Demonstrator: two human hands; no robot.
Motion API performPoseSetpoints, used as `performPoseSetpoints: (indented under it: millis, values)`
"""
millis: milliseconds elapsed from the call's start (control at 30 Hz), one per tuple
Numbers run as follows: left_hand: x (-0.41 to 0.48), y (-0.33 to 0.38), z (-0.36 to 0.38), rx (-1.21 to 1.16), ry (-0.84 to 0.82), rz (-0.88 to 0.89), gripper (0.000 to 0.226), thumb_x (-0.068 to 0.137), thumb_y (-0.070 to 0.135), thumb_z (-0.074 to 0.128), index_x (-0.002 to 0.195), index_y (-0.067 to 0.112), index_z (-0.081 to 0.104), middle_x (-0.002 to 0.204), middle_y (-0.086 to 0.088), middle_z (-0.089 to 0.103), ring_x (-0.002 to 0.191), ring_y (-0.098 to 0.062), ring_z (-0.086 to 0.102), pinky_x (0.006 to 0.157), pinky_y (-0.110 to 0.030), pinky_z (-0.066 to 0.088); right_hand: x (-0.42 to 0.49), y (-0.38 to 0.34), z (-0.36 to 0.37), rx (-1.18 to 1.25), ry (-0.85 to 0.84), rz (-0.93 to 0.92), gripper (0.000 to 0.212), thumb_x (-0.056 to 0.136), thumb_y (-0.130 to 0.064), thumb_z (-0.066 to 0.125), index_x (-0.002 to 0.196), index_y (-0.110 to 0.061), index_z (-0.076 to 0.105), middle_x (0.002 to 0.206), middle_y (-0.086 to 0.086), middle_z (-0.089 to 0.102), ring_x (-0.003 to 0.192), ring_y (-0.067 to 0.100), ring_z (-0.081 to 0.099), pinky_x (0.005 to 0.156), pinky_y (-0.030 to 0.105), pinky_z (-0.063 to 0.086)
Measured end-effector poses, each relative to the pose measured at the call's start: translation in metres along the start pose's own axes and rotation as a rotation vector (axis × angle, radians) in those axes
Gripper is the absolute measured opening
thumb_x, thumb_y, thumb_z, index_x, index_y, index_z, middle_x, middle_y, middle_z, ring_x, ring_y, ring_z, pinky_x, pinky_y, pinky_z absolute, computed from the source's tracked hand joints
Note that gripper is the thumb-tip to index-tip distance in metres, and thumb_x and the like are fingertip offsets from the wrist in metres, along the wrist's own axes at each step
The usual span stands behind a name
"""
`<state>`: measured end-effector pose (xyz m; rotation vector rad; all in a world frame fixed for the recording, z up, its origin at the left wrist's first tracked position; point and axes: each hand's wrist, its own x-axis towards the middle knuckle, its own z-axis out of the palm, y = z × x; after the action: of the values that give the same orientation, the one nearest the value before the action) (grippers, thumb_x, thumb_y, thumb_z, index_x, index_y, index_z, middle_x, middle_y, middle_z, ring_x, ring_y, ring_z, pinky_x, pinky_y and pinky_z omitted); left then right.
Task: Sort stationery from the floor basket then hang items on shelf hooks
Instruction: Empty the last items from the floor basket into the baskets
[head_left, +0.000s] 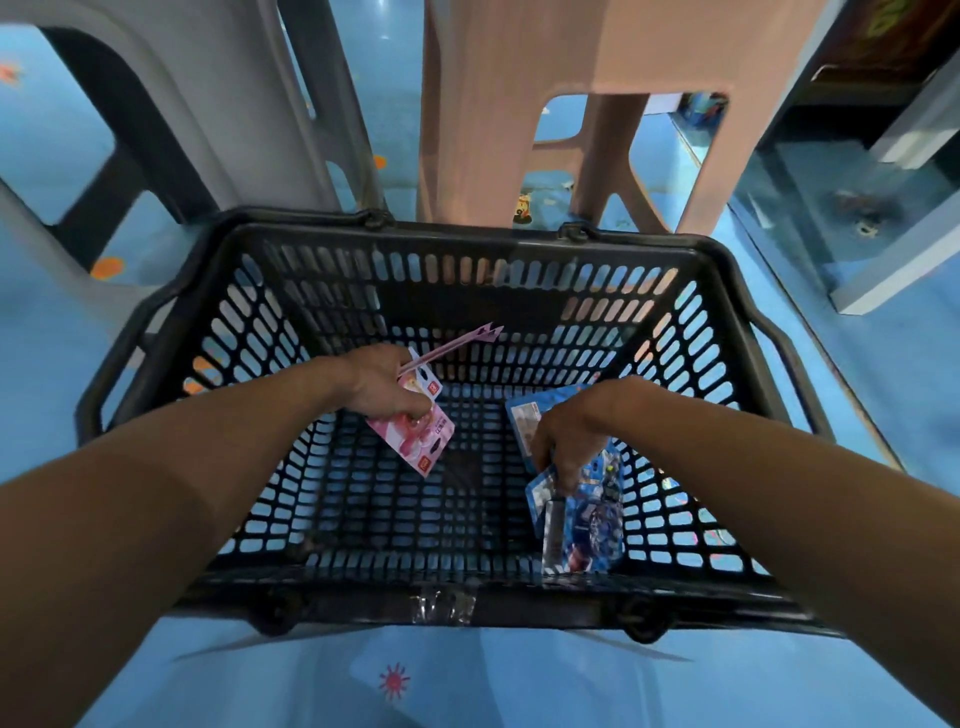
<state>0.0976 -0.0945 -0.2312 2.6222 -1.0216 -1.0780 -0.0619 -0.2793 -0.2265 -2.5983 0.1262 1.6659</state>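
Note:
A black plastic shopping basket (467, 249) sits on the blue floor, and both my hands reach down into it. My left hand (382, 382) grips a small stack of pink carded stationery packs (421, 441); the edges of more pink cards fan out above the fingers. My right hand (566, 434) holds blue carded packs (592, 519) that lean against the basket's right side. Another blue pack (524, 415) shows just behind that hand. The fingers hide part of each pack.
A grey plastic stool (208, 104) stands behind the basket on the left and a pink stool (545, 104) behind it in the middle. The base of a shelf unit (883, 249) runs along the right. Patterned blue floor (415, 675) surrounds the basket.

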Motion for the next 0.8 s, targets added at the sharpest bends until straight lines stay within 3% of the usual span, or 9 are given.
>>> performPoseSetpoints:
  millis: [133, 200, 267, 367, 500, 600, 733, 800]
  values:
    - [-0.002, 0.007, 0.0, -0.026, -0.002, 0.017, 0.036, 0.084, 0.037, 0.077, 0.11, 0.015, 0.065, 0.102, -0.004, 0.073, 0.091, -0.02, 0.07, 0.085, -0.037, 0.06, -0.017, -0.008, -0.003, -0.143, -0.096, 0.014, 0.05, 0.094, -0.027, 0.07, 0.142, -0.018, 0.056, 0.147, 0.001, 0.048, 0.129, 0.025, 0.046, 0.09, 0.036, 0.037]
    - [-0.002, 0.008, 0.002, -0.029, -0.007, 0.028, 0.035, 0.084, 0.036, 0.078, 0.11, 0.016, 0.063, 0.101, -0.003, 0.073, 0.09, -0.019, 0.071, 0.085, -0.036, 0.06, -0.016, -0.01, 0.001, -0.165, -0.098, 0.037, 0.043, 0.095, -0.024, 0.067, 0.137, -0.015, 0.061, 0.142, 0.002, 0.053, 0.124, 0.025, 0.05, 0.086, 0.036, 0.041]
    - [-0.003, 0.008, 0.003, -0.034, -0.011, 0.031, 0.038, 0.083, 0.036, 0.079, 0.111, 0.016, 0.063, 0.101, -0.003, 0.073, 0.091, -0.02, 0.071, 0.086, -0.038, 0.061, -0.013, -0.013, 0.009, -0.15, 0.078, 0.034, 0.046, 0.092, -0.034, 0.069, 0.134, -0.017, 0.062, 0.135, 0.005, 0.058, 0.12, 0.027, 0.053, 0.095, 0.044, 0.05]
    - [-0.004, 0.009, 0.002, -0.044, -0.024, 0.037, 0.037, 0.084, 0.036, 0.078, 0.111, 0.017, 0.063, 0.102, -0.002, 0.074, 0.092, -0.02, 0.071, 0.088, -0.039, 0.061, -0.004, -0.015, 0.028, -0.255, 0.44, 0.055, 0.089, 0.081, -0.053, 0.078, 0.152, -0.021, 0.034, 0.151, 0.009, 0.038, 0.138, 0.032, 0.036, 0.111, 0.053, 0.038]
    - [-0.006, 0.014, 0.0, -0.061, -0.026, 0.033, 0.035, 0.081, 0.034, 0.08, 0.107, 0.016, 0.064, 0.097, -0.002, 0.073, 0.087, -0.018, 0.071, 0.075, -0.034, 0.061, 0.005, -0.024, 0.047, -0.392, 0.624, -0.077, 0.096, 0.076, -0.042, 0.084, 0.153, -0.023, 0.029, 0.158, 0.015, 0.019, 0.144, 0.035, 0.022, 0.117, 0.054, 0.031]
    - [-0.006, 0.018, 0.001, -0.074, -0.024, 0.031, 0.033, 0.081, 0.031, 0.08, 0.105, 0.018, 0.063, 0.093, -0.001, 0.072, 0.081, -0.016, 0.069, 0.064, -0.027, 0.053, 0.004, -0.028, 0.045, -0.367, 0.645, -0.24, 0.077, 0.083, -0.036, 0.079, 0.148, -0.026, 0.038, 0.149, 0.006, 0.032, 0.134, 0.027, 0.03, 0.109, 0.05, 0.042]
    - [-0.004, 0.018, 0.004, -0.091, -0.02, 0.03, 0.037, 0.081, 0.032, 0.08, 0.11, 0.018, 0.062, 0.098, -0.001, 0.071, 0.086, -0.017, 0.069, 0.067, -0.027, 0.054, 0.005, -0.033, 0.032, -0.418, 0.771, -0.384, 0.065, 0.083, -0.03, 0.078, 0.141, -0.026, 0.05, 0.146, 0.001, 0.036, 0.123, 0.022, 0.036, 0.094, 0.039, 0.043]
    - [-0.003, 0.016, 0.005, -0.109, -0.031, 0.032, 0.038, 0.082, 0.033, 0.079, 0.111, 0.017, 0.061, 0.099, -0.001, 0.071, 0.087, -0.017, 0.069, 0.069, -0.027, 0.054, 0.008, -0.039, 0.033, -0.374, 0.739, -0.422, 0.054, 0.084, -0.026, 0.078, 0.133, -0.022, 0.056, 0.133, 0.002, 0.048, 0.115, 0.021, 0.046, 0.088, 0.035, 0.046]
